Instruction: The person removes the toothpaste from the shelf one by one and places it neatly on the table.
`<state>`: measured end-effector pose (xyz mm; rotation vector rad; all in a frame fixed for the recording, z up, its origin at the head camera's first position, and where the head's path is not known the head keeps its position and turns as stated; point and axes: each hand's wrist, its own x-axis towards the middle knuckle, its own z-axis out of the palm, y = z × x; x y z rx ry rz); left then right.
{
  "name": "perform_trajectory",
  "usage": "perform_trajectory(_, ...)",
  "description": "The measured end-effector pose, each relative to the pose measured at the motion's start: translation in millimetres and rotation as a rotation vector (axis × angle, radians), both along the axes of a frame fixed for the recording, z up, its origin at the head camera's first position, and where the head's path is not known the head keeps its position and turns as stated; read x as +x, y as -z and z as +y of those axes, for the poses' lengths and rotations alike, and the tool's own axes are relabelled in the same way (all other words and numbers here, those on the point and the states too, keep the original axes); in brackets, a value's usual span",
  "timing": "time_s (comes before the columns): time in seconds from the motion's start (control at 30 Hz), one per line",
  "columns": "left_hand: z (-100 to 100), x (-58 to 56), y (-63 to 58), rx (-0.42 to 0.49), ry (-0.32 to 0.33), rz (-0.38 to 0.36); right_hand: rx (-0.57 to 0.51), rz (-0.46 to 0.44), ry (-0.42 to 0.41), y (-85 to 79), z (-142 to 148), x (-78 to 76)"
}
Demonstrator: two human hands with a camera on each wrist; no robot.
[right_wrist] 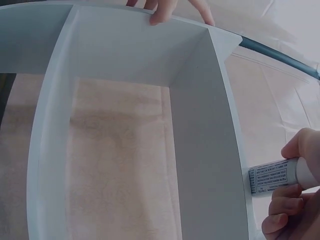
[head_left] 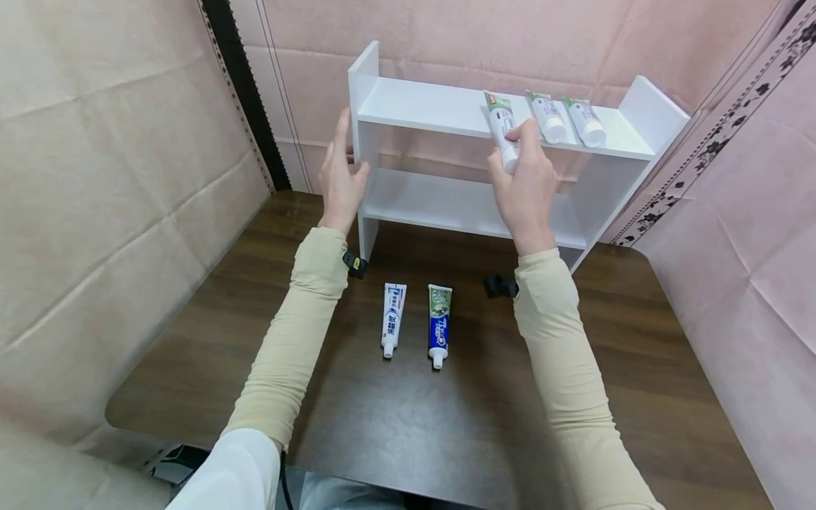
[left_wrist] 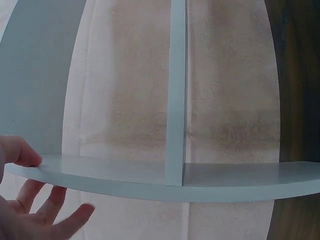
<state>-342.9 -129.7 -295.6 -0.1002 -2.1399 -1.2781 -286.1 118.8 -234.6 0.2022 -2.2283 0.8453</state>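
Observation:
In the head view my right hand [head_left: 526, 195] holds a white toothpaste tube [head_left: 501, 124] by its capped end. The tube's green-tipped far end lies over the upper board of a white two-tier shelf [head_left: 423, 106]. The right wrist view shows the same hand [right_wrist: 295, 200] gripping the white tube [right_wrist: 270, 176] against the board's edge. My left hand [head_left: 342, 185] grips the shelf's left side panel. In the left wrist view its thumb [left_wrist: 25, 152] rests inside the panel, with the other fingers on the outer side.
Two similar tubes, one nearer [head_left: 547, 119] and one farther right [head_left: 585, 123], lie on the upper board. On the brown table [head_left: 357, 425] lie a white-and-blue tube [head_left: 393, 317] and a green-and-blue tube [head_left: 439, 322]. Pink cloth [head_left: 497, 35] hangs behind the shelf.

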Motion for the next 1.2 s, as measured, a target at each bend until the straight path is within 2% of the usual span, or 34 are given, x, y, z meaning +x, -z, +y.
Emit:
perform_trajectory(0.2, -0.5, -1.9, 2.2, 0.092, 0.116, 0.027, 0.016, -0.004, 0.000, 1.3, -1.0, 3.7)
perform_trajectory(0.47, -3.9, -3.3, -2.2, 0.072, 0.186, 0.036, 0.000, -0.005, -0.010, 3.8, 0.5, 10.9)
perform_trajectory(0.7, -5.9, -3.4, -2.9, 0.097, 0.210, 0.050, 0.012, 0.040, -0.033, 12.3, 0.6, 20.0)
perform_trajectory(0.97, -7.4, -2.9, 1.0, 0.099, 0.203, 0.040, -0.001, 0.036, -0.060, 21.2, 3.2, 26.7)
perform_trajectory(1.2, -9.6, -1.6, 3.8, 0.085, 0.191, 0.001, -0.057, 0.046, -0.100, 33.9, 9.7, 46.6)
